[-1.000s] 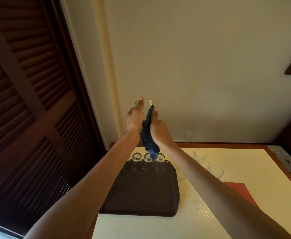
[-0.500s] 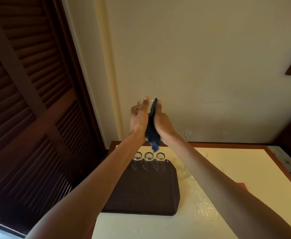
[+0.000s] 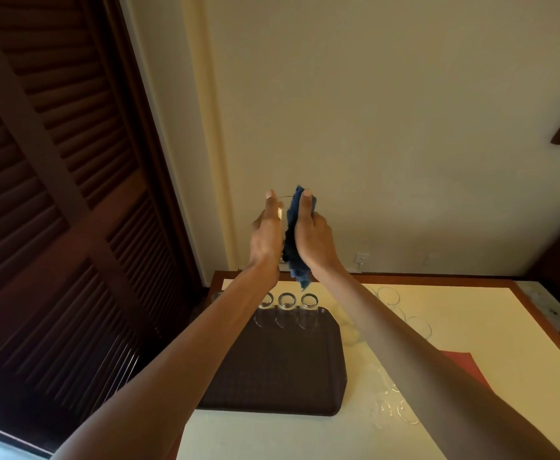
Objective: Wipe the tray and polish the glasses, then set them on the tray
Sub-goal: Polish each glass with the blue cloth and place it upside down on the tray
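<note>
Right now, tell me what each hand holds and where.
Left hand grips the clear drinking glass by its side; right hand holds the blue cloth against it.

Cream wall (image 3: 388,111), dark louvered doors (image 3: 56,194) left, cream-topped table (image 3: 471,320), wall sockets (image 3: 361,257).

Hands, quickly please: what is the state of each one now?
Left hand: closed, holding the glass.
Right hand: closed, holding the blue cloth against the glass.
</note>
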